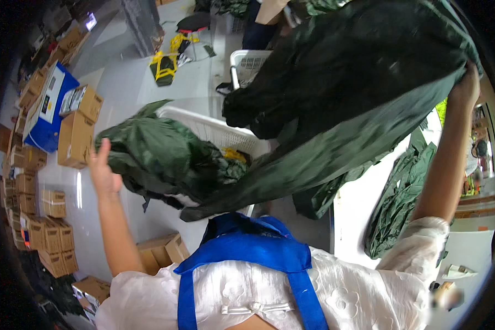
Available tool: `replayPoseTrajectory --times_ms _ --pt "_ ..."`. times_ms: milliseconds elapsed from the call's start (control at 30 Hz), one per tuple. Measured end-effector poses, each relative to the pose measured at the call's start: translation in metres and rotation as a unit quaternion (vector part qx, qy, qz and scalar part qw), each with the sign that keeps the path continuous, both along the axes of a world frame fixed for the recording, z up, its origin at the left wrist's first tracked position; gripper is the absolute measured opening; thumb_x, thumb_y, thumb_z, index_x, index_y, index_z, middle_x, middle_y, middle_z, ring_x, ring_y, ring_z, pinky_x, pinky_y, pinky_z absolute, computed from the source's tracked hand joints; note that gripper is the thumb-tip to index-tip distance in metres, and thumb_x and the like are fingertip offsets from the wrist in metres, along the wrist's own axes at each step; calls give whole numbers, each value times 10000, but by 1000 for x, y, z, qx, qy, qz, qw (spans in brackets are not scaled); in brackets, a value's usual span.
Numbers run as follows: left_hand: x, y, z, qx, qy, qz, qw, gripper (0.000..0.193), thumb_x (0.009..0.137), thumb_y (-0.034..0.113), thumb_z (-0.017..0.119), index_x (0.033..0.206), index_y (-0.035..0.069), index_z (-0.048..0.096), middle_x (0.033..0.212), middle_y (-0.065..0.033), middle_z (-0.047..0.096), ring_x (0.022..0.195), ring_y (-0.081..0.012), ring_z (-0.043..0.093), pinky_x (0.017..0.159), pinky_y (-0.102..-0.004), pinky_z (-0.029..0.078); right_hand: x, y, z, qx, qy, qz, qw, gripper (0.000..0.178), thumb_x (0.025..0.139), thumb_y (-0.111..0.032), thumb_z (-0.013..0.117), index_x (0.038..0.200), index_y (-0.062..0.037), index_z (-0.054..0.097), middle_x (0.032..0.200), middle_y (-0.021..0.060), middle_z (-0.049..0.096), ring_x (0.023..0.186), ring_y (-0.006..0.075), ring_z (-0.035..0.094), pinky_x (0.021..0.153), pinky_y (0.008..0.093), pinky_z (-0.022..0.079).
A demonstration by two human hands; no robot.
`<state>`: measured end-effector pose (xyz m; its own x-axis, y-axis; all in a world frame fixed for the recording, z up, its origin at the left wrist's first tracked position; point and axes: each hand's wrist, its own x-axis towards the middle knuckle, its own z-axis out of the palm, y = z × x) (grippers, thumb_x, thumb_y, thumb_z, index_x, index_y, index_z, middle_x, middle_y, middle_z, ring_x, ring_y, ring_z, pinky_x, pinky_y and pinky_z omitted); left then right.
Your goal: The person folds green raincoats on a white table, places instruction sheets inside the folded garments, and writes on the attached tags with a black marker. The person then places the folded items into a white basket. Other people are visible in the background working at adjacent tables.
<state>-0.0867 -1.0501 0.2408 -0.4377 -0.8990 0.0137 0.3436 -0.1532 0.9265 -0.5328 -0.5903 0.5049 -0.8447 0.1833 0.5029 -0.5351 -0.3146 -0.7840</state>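
**Big green cloth held up in the air, not yet laid down**

The large dark green cloth is spread out in front of the person, sweeping from the upper right down toward the apron. The right hand's grip looks clamped on its far right edge. The left hand has its fingers apart, at the edge of a crumpled green bundle; whether that bundle belongs to the same cloth, I cannot tell.

By the look of it, the handling is midway: the cloth is up and opened out, but neither folded nor put down.

Under the bundle is a white basket with something yellow inside; a second white basket stands beyond. At right, another green piece lies rumpled on the white desk.

Around this, the shiny grey floor carries cardboard boxes, a blue-and-white box and a black-and-yellow bundle near a stool.
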Motion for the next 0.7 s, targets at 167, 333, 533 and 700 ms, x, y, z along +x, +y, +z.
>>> replayPoseTrajectory --times_ms 167,333,533,700 --pt "0 23 95 -79 9 142 987 455 884 195 616 1228 -43 438 1173 -166 548 1044 -284 569 885 -418 491 -119 123 60 206 126 -154 958 411 853 -307 566 1095 25 584 1062 165 624 968 267 601 845 378 481" --pt "-22 45 192 -220 94 142 961 403 913 191 579 1224 -42 475 1208 -136 542 1075 -256 545 930 -406 441 -229 230 -40 541 -30 -260 799 523 822 -403 593 1150 5 573 1113 175 608 1024 272 579 877 382 457" --pt "-60 87 270 -229 220 -160 935 323 955 158 461 1167 -79 518 1221 -187 554 1149 -296 513 1024 -420 366 -179 200 -189 595 -14 -93 798 662 784 -518 626 1216 -20 559 1174 187 589 1091 277 553 915 386 427" --pt "-75 87 267 -185 273 -541 773 363 965 221 411 1208 -27 516 1282 -181 513 1175 -313 486 1053 -434 330 81 -41 -191 462 79 268 842 1239 551 -487 831 1415 60 131 1454 283 171 1364 367 189 1112 436 176"
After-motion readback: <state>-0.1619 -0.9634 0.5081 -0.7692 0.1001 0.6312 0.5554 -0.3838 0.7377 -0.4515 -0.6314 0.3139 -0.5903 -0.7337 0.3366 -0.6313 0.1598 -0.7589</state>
